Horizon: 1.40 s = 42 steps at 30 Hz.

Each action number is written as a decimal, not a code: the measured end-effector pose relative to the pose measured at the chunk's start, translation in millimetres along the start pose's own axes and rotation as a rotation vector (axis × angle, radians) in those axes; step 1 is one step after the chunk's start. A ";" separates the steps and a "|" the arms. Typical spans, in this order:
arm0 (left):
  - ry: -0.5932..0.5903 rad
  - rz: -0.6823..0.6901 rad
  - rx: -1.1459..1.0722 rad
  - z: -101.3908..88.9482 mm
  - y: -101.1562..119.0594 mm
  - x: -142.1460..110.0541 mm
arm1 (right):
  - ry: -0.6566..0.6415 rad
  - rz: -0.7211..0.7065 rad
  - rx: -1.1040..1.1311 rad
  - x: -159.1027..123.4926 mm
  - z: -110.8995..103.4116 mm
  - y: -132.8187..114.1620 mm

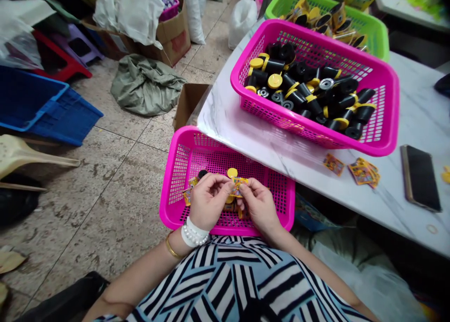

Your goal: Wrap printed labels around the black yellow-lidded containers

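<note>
Beside a white table (221, 111), tiled floor (100, 186) with blue crate (72, 116), upper pink basket (391, 111) and phone (421, 177) on top, left hand (209, 200) and right hand (263, 207), fingers pinching a yellow printed piece (239, 186) above lower pink basket (166, 190)

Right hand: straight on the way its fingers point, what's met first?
Probably the left hand, just across the printed piece at the right hand's fingertips; exact depth is unclear.
</note>
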State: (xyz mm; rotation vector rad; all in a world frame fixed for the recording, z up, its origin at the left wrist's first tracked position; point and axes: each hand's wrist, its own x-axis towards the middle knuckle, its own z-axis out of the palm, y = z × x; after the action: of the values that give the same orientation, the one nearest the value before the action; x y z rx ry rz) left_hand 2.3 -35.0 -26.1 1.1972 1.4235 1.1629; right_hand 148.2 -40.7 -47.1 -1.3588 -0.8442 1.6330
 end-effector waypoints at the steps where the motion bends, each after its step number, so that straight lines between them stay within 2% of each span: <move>1: -0.011 -0.001 0.001 -0.4 0.4 0.3 | 0.014 -0.014 -0.014 -0.2 0.5 -0.9; 5: -0.025 0.023 0.014 -0.8 1.1 2.2 | 0.041 -0.116 -0.117 0.0 1.7 -1.2; 8: -0.012 -0.021 0.019 -3.6 3.5 5.0 | 0.025 -0.222 -0.242 -1.7 1.5 -0.8; 11: -0.047 -0.138 -0.008 -9.2 1.6 7.4 | 0.020 -0.350 -0.393 -3.0 2.0 -2.5; 15: -0.115 -0.377 -0.230 -15.5 -12.8 14.4 | 0.070 -0.549 -0.641 7.2 5.0 -8.8; 17: -0.131 -0.434 -0.272 -16.6 -15.9 16.7 | 0.051 -0.614 -0.736 11.9 5.2 -18.5; 19: -0.171 -0.426 -0.247 -16.7 -11.9 13.9 | -0.049 -0.650 -0.800 9.2 1.8 -35.7; 21: -0.277 -0.379 -0.183 -15.1 -4.7 6.6 | -0.181 -0.678 -0.839 1.0 -8.4 -61.9; 22: -0.373 -0.357 -0.162 -13.6 -2.0 2.1 | -0.202 -0.708 -0.862 -2.5 -17.2 -78.4; 23: -0.436 -0.355 -0.168 -11.9 -0.7 -2.5 | -0.137 -0.746 -0.903 -4.1 -28.5 -96.6; 24: -0.525 -0.396 -0.183 -10.2 -1.0 -7.0 | -0.015 -0.807 -0.972 -2.8 -42.2 -115.9; 26: -0.634 -0.483 -0.244 -7.7 -5.5 -15.2 | 0.332 -0.927 -1.200 8.1 -73.4 -153.9; 27: -0.659 -0.513 -0.271 -7.1 -8.8 -18.7 | 0.455 -0.920 -1.353 16.9 -89.0 -171.2; 28: -0.663 -0.526 -0.294 -7.0 -12.0 -21.3 | 0.512 -0.883 -1.477 26.8 -103.4 -186.5; 29: -0.654 -0.528 -0.314 -7.4 -14.9 -22.9 | 0.472 -0.781 -1.568 37.2 -115.7 -199.6; 32: -0.594 -0.544 -0.379 -9.7 -18.5 -20.6 | 0.178 -0.420 -1.701 65.7 -137.0 -226.3; 34: -0.501 -0.600 -0.451 -11.5 -16.5 -14.8 | 0.051 -0.293 -1.716 78.2 -139.1 -235.9; 35: -0.444 -0.627 -0.496 -12.4 -14.7 -11.4 | 0.047 -0.272 -1.710 81.3 -137.6 -239.2; 38: -0.305 -0.669 -0.643 -15.5 -8.6 -1.1 | 0.207 -0.295 -1.639 73.8 -127.4 -243.3; 40: -0.259 -0.675 -0.702 -17.5 -6.2 4.9 | 0.378 -0.434 -1.462 53.9 -116.1 -238.4; 42: -0.225 -0.684 -0.740 -18.6 -5.8 10.2 | 0.468 -0.647 -1.127 26.7 -100.0 -223.1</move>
State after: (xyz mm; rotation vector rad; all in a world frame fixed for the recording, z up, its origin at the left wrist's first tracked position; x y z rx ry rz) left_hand -18.0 -27.2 -30.0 0.2646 0.9595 0.8911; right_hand 283.7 78.2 120.2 -1.7806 -1.7700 0.2277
